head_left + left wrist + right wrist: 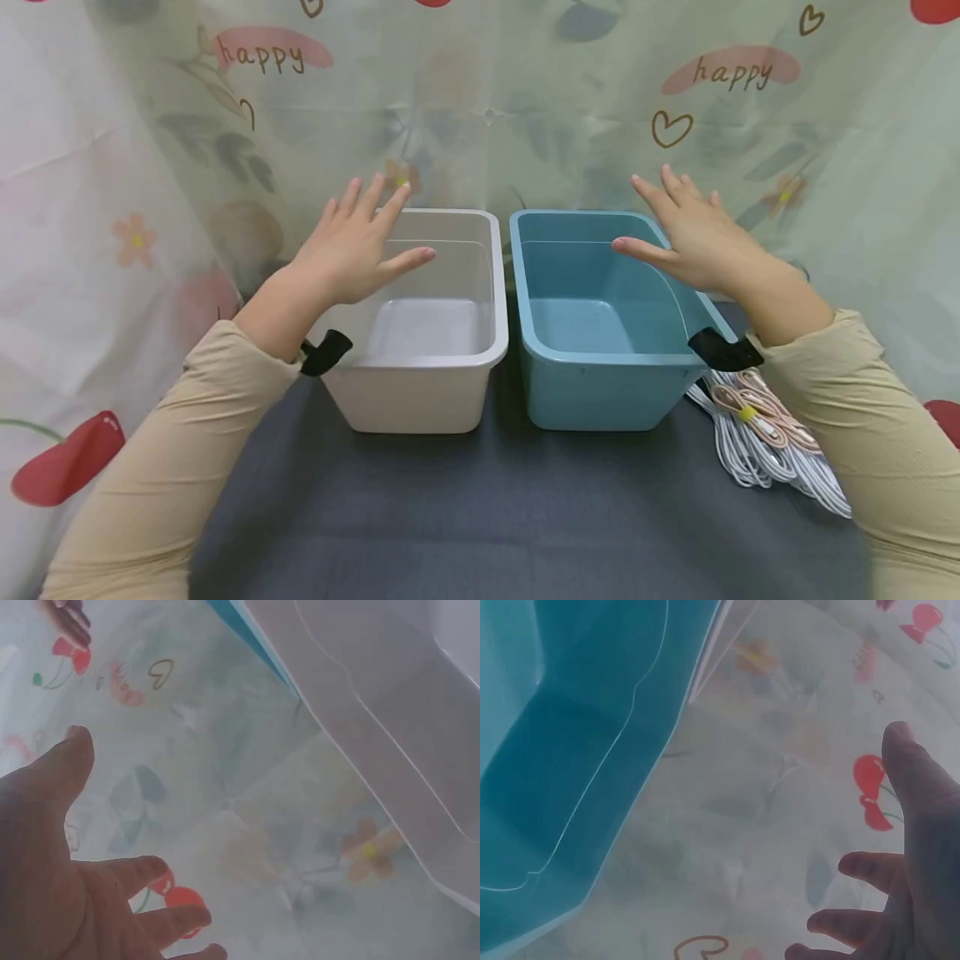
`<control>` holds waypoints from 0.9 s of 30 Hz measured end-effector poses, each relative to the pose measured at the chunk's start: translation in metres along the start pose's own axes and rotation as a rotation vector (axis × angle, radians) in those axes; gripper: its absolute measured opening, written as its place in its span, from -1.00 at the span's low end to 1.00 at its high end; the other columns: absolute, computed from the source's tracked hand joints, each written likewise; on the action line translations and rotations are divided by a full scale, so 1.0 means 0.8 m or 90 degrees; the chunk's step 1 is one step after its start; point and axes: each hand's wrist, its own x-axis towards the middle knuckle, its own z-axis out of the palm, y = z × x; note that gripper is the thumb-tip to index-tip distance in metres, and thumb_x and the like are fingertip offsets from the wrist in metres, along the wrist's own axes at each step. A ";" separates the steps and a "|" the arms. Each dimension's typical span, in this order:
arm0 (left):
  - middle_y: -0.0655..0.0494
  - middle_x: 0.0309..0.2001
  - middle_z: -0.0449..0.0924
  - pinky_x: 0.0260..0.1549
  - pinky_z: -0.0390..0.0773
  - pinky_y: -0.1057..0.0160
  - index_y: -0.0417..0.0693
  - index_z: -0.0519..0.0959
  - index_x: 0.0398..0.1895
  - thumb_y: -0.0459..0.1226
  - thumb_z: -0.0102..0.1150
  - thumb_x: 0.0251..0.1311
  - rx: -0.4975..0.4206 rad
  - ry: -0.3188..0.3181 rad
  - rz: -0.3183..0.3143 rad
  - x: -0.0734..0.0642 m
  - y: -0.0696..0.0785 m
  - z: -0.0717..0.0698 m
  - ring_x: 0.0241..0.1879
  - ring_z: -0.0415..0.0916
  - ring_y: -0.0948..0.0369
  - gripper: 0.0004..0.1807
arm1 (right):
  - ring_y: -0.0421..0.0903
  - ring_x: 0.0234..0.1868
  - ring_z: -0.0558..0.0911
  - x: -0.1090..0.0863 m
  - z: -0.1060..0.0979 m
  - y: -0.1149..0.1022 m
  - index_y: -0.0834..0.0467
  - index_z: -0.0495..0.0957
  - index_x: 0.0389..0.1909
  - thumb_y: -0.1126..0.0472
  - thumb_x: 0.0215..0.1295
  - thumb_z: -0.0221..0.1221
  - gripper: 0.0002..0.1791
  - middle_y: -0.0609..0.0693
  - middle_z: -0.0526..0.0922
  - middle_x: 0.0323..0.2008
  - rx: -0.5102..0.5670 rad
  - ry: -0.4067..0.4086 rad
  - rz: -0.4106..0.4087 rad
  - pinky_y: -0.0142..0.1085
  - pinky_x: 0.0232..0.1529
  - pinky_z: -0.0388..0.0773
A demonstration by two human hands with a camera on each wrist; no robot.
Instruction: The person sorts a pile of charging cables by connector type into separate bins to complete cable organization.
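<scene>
Two plastic bins stand side by side on a dark cloth. The beige bin (412, 396) is on the left and the blue bin (592, 392) on the right; the insides that show hold nothing. My left hand (348, 246) hovers over the beige bin's left side, fingers straight and spread, holding nothing. Over the blue bin's right side floats my right hand (701, 233), likewise spread and holding nothing. In the left wrist view the left hand (82, 877) is apart from the beige bin (375, 735). The right wrist view has the right hand (907, 862) apart from the blue bin (577, 750).
Bundled white and pinkish cables (772, 442), one tied with a yellow band, lie right of the blue bin, partly under the right forearm. A printed curtain (487, 100) hangs behind and at both sides. Dark cloth (480, 517) covers the table in front.
</scene>
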 end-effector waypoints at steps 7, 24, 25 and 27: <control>-0.18 0.50 -0.37 0.40 -0.29 -0.22 0.04 -0.30 0.49 0.33 -0.28 0.21 -0.057 -0.007 0.004 -0.033 -0.011 0.006 0.47 -0.45 -0.19 -0.04 | 0.27 0.48 -0.22 -0.036 0.008 0.023 0.02 -0.22 0.49 -0.22 0.33 -0.05 -0.13 0.23 -0.28 0.48 0.072 0.026 -0.027 0.30 0.36 -0.22; -0.17 0.43 0.08 0.22 0.13 -0.29 0.01 0.11 0.43 0.20 -0.03 0.21 -0.219 0.111 -0.076 -0.116 -0.049 0.065 0.40 0.04 -0.16 -0.19 | 0.42 0.17 0.30 -0.126 0.082 0.118 0.24 0.24 0.32 0.12 0.32 0.08 -0.41 0.43 0.33 0.22 0.192 0.195 0.049 -0.01 0.30 0.28; -0.18 0.42 0.10 0.21 0.14 -0.28 -0.01 0.14 0.42 0.17 0.00 0.21 -0.224 0.128 -0.079 -0.119 -0.051 0.069 0.39 0.06 -0.16 -0.21 | 0.41 0.16 0.32 -0.131 0.087 0.124 0.23 0.24 0.32 0.12 0.32 0.08 -0.41 0.43 0.34 0.21 0.198 0.202 0.057 -0.25 0.34 0.30; -0.20 0.39 0.17 0.19 0.17 -0.27 -0.04 0.20 0.39 0.13 0.05 0.20 -0.229 0.161 -0.085 -0.125 -0.053 0.076 0.36 0.12 -0.17 -0.24 | 0.22 0.22 0.38 -0.140 0.098 0.134 0.22 0.25 0.32 0.11 0.32 0.09 -0.42 0.43 0.38 0.18 0.200 0.214 0.073 -0.70 0.22 0.19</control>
